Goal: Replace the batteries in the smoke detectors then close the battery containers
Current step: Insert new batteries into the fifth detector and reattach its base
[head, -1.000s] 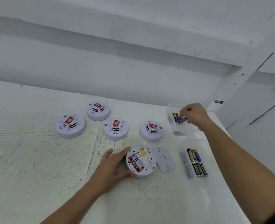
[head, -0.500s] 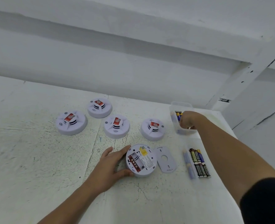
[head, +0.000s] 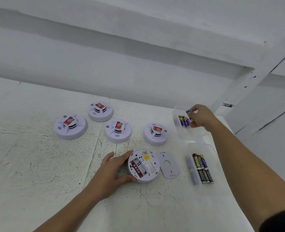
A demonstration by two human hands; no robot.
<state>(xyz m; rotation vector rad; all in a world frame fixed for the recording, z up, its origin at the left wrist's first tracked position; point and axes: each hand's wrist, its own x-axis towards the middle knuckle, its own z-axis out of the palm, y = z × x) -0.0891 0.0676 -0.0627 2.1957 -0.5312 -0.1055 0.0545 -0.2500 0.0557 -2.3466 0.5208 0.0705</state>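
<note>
With your left hand (head: 111, 171) gripping the open smoke detector (head: 151, 169), your right hand (head: 201, 118) pinches a blue battery (head: 188, 113); next, seat it in the battery bay (head: 139, 165)

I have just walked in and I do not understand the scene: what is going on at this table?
A person is changing smoke detector batteries. The left hand grips the overturned detector on the table; its battery bay is open and its cover plate lies beside it. The right hand pinches a blue battery above the far clear container. Four other detectors stand behind, untouched.
</note>
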